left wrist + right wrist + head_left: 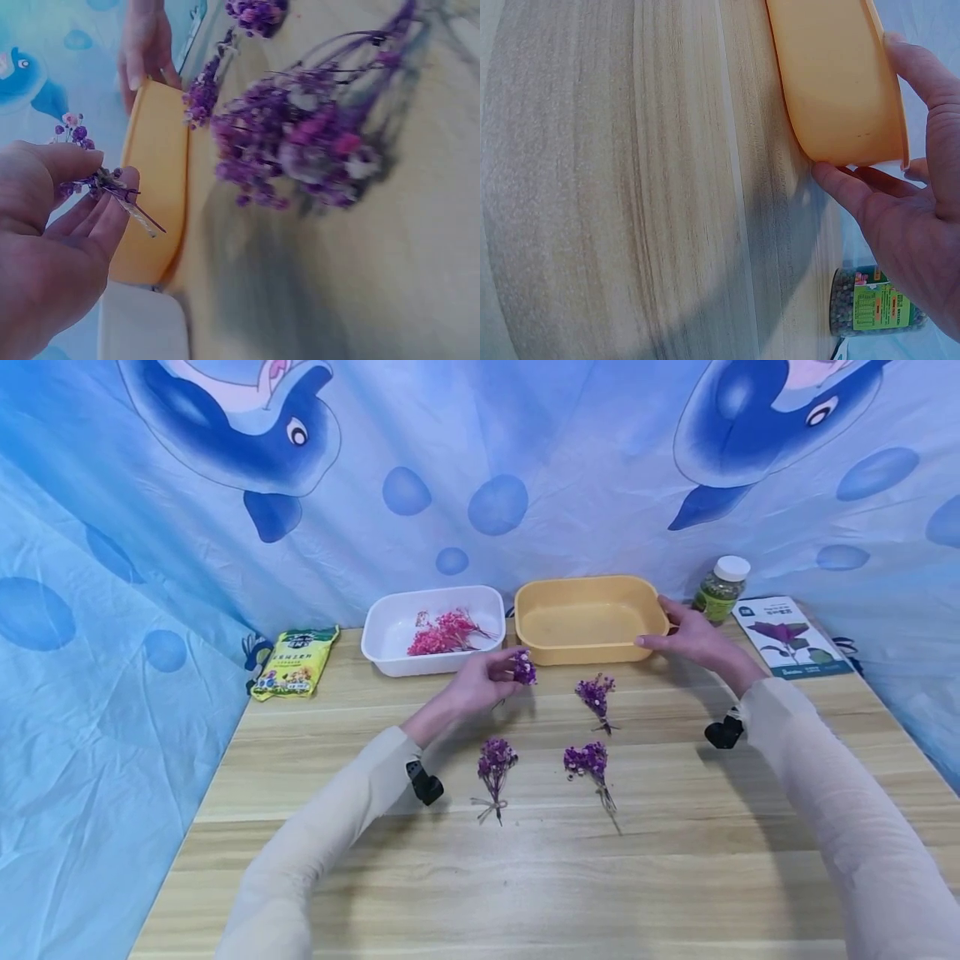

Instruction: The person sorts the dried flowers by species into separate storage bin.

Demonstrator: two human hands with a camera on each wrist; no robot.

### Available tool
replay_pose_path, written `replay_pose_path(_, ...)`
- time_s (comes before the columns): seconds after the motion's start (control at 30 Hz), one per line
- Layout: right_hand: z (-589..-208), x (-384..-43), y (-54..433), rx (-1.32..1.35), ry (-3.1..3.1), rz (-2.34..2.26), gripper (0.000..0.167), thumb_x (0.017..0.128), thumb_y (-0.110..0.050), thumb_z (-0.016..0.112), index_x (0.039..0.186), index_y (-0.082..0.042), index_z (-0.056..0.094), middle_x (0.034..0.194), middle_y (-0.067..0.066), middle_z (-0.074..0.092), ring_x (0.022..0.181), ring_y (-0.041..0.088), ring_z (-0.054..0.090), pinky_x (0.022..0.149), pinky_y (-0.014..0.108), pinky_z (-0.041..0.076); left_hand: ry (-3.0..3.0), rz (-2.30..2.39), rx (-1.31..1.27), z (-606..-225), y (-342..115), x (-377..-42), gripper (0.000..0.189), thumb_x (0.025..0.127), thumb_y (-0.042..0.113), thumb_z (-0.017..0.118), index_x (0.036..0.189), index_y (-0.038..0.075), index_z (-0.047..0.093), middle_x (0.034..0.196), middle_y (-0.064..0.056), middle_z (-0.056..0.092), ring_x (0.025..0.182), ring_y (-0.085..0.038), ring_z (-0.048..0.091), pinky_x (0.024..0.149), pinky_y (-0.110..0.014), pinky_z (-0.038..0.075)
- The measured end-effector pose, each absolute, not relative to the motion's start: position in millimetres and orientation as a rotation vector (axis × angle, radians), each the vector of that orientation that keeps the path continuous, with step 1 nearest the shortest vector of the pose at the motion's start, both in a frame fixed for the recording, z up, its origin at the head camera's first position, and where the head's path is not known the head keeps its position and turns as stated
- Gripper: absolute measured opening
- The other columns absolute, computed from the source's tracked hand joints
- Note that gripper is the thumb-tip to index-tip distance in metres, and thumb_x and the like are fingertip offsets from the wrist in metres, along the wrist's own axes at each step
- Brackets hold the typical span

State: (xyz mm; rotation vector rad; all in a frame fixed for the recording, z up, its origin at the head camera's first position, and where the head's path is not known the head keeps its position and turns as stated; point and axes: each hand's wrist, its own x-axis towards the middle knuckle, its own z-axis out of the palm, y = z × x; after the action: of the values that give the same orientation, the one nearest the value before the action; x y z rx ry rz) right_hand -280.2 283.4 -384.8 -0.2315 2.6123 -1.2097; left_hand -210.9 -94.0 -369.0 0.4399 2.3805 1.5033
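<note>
My left hand (477, 683) pinches a small bunch of purple dried flowers (524, 668) between thumb and fingers, just in front of the gap between two basins. In the left wrist view, its tied stems (133, 208) stick out past the fingertips. My right hand (693, 639) grips the right end of a yellow plastic basin (592, 653), thumb at the rim and a finger low on the wall in the right wrist view. Three more purple bunches lie on the table: one close before the yellow basin (595, 693), two nearer the front, left (496, 760) and right (591, 760).
A white basin (397, 667) with pink dried flowers (450, 633) stands left of the yellow one. Further left lies a yellow packet (297, 664). A white-capped jar (720, 591) and a plant-printed card (791, 639) are at the right, by the blue curtain (585, 468) behind the table.
</note>
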Motion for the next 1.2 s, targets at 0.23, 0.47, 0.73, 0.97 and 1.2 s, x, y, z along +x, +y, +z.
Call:
replay_pose_path(0.23, -386, -280, 282, -0.241, 2.627, -1.224, 0.113, 0.088, -0.041, 0.078, 0.159, -0.005, -0.002, 0.156, 0.035, 0.021, 0.14, 0.049, 0.029, 0.115, 0.057, 0.026, 2.425, 1.492, 0.55, -352, -78, -228, 0.067, 0.086, -0.009, 0.072, 0.146, 0.012, 0.052, 0.132, -0.02, 0.062, 0.106, -0.027, 0.065, 0.084, -0.026, 0.057)
replay_pose_path(0.47, -387, -283, 283, -0.244, 2.626, -1.218, 0.114, 0.088, -0.043, 0.077, 0.159, -0.004, -0.003, 0.156, 0.036, 0.019, 0.141, 0.049, 0.027, 0.115, 0.056, 0.026, 2.444, 1.498, 0.563, -337, -62, -252, 0.064, 0.088, -0.006, 0.072, 0.146, 0.012, 0.053, 0.132, -0.02, 0.061, 0.114, -0.028, 0.063, 0.086, -0.026, 0.056)
replay_pose_path(0.73, -388, -283, 284, -0.243, 2.639, -1.201, 0.114, 0.087, -0.046, 0.077, 0.159, -0.005, -0.001, 0.156, 0.035, 0.022, 0.14, 0.048, 0.029, 0.115, 0.057, 0.025, 2.446, 1.494, 0.486, -335, -44, -271, 0.067, 0.088, -0.005, 0.073, 0.148, 0.017, 0.051, 0.136, -0.018, 0.059, 0.112, -0.024, 0.063, 0.082, -0.025, 0.057)
replay_pose_path(0.97, -386, -281, 283, -0.248, 2.634, -1.203, 0.112, 0.088, -0.043, 0.077, 0.159, -0.004, -0.001, 0.156, 0.035, 0.021, 0.141, 0.048, 0.028, 0.116, 0.056, 0.025, 2.453, 1.483, 0.467, -339, -32, -290, 0.068, 0.087, -0.008, 0.071, 0.147, 0.015, 0.051, 0.133, -0.019, 0.061, 0.116, -0.026, 0.061, 0.084, -0.031, 0.057)
replay_pose_path(1.2, -385, -281, 283, -0.252, 2.629, -1.217, 0.112, 0.088, -0.043, 0.077, 0.159, -0.004, -0.001, 0.158, 0.033, 0.019, 0.142, 0.047, 0.026, 0.116, 0.055, 0.025, 2.569, 1.329, 0.526, -344, -22, -308, 0.065, 0.087, -0.008, 0.071, 0.146, 0.014, 0.053, 0.133, -0.017, 0.062, 0.12, -0.026, 0.06, 0.076, -0.022, 0.056)
